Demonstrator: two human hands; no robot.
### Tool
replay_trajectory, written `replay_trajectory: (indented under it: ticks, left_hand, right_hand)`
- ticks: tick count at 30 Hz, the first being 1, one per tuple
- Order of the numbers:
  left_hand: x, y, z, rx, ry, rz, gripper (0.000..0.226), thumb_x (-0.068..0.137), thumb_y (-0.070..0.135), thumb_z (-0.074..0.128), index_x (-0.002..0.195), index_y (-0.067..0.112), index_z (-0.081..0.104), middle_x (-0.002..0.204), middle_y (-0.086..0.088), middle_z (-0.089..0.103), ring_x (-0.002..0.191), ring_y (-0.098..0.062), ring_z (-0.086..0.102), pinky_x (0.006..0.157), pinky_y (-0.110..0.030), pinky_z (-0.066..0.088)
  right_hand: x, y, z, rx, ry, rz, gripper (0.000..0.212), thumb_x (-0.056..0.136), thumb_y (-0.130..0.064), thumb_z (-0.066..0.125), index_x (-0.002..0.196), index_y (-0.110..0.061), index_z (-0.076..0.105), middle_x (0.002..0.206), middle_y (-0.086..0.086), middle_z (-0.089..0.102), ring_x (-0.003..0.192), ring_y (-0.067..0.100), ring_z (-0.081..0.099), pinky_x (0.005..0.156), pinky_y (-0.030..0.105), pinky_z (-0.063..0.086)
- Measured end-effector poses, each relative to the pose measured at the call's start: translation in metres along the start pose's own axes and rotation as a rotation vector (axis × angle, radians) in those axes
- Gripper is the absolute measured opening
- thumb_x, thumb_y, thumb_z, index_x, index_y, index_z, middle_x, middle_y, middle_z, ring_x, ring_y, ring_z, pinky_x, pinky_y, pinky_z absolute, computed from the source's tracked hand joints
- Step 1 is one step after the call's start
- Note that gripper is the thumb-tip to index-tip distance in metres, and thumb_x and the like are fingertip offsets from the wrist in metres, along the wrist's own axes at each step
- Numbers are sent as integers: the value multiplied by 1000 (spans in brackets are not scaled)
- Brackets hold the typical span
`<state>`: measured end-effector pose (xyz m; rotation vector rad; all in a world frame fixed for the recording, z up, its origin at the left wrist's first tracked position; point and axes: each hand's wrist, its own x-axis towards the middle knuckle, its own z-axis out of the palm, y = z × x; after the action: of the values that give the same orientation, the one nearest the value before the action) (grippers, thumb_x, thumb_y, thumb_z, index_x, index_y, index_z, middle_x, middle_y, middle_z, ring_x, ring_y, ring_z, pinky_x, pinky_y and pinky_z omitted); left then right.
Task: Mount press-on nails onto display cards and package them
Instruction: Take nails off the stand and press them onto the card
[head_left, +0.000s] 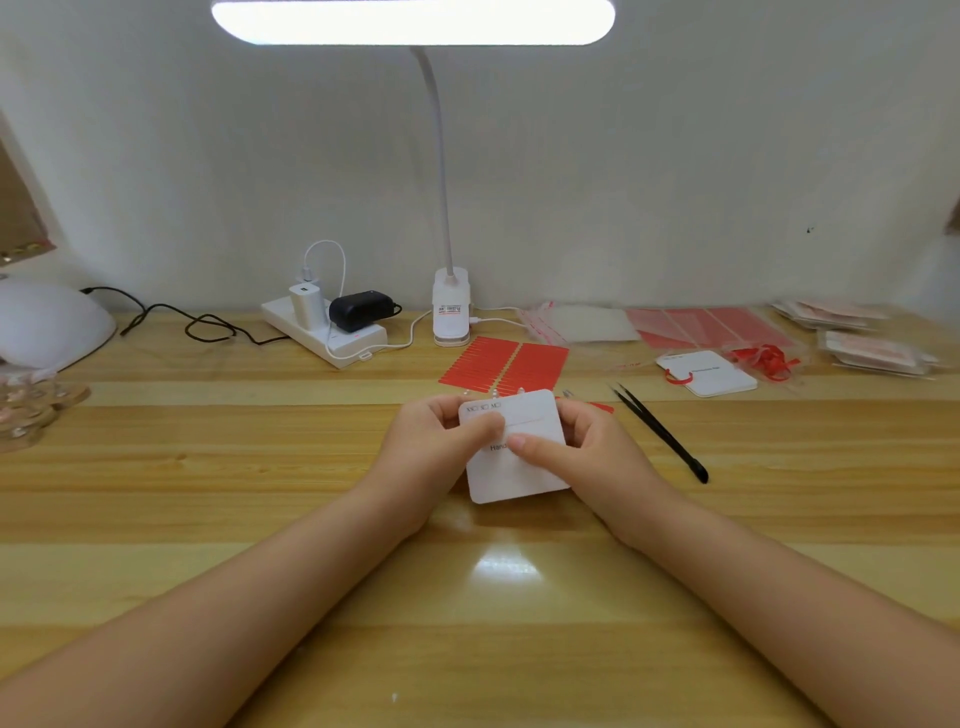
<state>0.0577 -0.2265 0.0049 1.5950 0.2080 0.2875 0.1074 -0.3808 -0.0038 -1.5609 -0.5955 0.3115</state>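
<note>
A white display card (524, 475) with rounded corners is held just above the middle of the wooden table (260, 467). My left hand (436, 441) grips its left edge, thumb pressed on the card's face. My right hand (582, 447) grips the right edge, thumb on the face near the printed word. Behind the card lie two red adhesive strip sheets (504, 364). A few small clear nails (496, 392) show just past the card's top edge. Black tweezers (660, 431) lie to the right of my right hand.
A clip lamp (451, 306) and a white power strip (324, 332) with chargers stand at the back. At the right are clear bags (582, 322), red sheets (706, 325), another white card (709, 371), red ribbon (766, 358) and packaged sets (872, 351). A white nail lamp (47, 322) sits at the left.
</note>
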Motion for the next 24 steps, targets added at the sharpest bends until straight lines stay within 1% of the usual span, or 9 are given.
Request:
replay_trajectory:
  ticks: [3, 5, 9, 12, 15, 18, 20, 22, 24]
  left_hand:
    - [1, -1, -2, 104, 11, 7, 26, 81, 9, 69, 101, 25, 65, 85, -1, 74, 79, -11, 71, 61, -20, 54]
    - [0, -2, -3, 279, -1, 74, 23, 82, 12, 68, 101, 25, 64, 84, 2, 73, 76, -5, 69, 60, -17, 53]
    - [-3, -4, -4, 699, -30, 273, 15, 81, 27, 68, 96, 27, 69, 89, 15, 67, 77, 1, 60, 68, -19, 50]
    - [-3, -7, -6, 1012, 20, 397, 16, 76, 40, 69, 91, 33, 70, 100, 15, 58, 97, -7, 50, 84, -29, 40]
    - [-2, -9, -7, 1032, 67, 477, 19, 74, 42, 71, 91, 32, 69, 102, 15, 53, 100, -8, 45, 82, -27, 33]
    - [4, -9, -9, 978, 199, 515, 25, 80, 38, 67, 102, 28, 63, 100, 15, 51, 99, -10, 47, 80, -28, 36]
    - [12, -10, -15, 992, 242, 413, 38, 86, 38, 62, 121, 26, 53, 114, 12, 55, 111, -14, 47, 90, -30, 40]
    - [21, -13, -23, 971, 180, 269, 53, 88, 37, 61, 136, 26, 41, 129, 9, 53, 123, -16, 42, 101, -35, 37]
    - [27, -15, -27, 904, 91, 175, 61, 89, 37, 60, 142, 27, 33, 135, 9, 51, 129, -15, 40, 107, -38, 32]
  right_hand:
    - [4, 2, -1, 28, 207, 36, 23, 87, -22, 66, 109, -18, 57, 113, 7, 64, 104, 23, 63, 90, 41, 53]
    - [7, 2, -5, -18, 323, 15, 17, 88, -26, 64, 103, -22, 55, 110, 5, 62, 102, 23, 61, 90, 41, 52]
    - [12, 3, -12, -145, 421, -44, 5, 90, -25, 60, 90, -24, 55, 95, 5, 63, 84, 17, 57, 73, 31, 49]
    - [14, 8, -15, -294, 433, -64, 8, 88, -23, 61, 83, -26, 54, 87, 2, 58, 74, 11, 51, 63, 22, 38]
    - [14, 11, -16, -432, 409, -64, 11, 86, -22, 61, 78, -25, 54, 78, -4, 49, 71, 9, 46, 60, 22, 33]
    - [14, 11, -17, -537, 397, -93, 17, 86, -22, 62, 71, -24, 53, 71, -7, 46, 68, 4, 43, 57, 18, 30]
    - [14, 10, -17, -618, 389, -119, 21, 85, -22, 62, 67, -23, 53, 68, -9, 45, 65, 1, 44, 55, 14, 31]
    - [14, 9, -18, -690, 374, -146, 25, 84, -22, 63, 62, -25, 51, 66, -11, 43, 63, -1, 44, 54, 12, 32]
    - [14, 9, -18, -757, 356, -152, 25, 84, -23, 63, 61, -25, 54, 66, -12, 42, 62, 1, 44, 53, 13, 31]
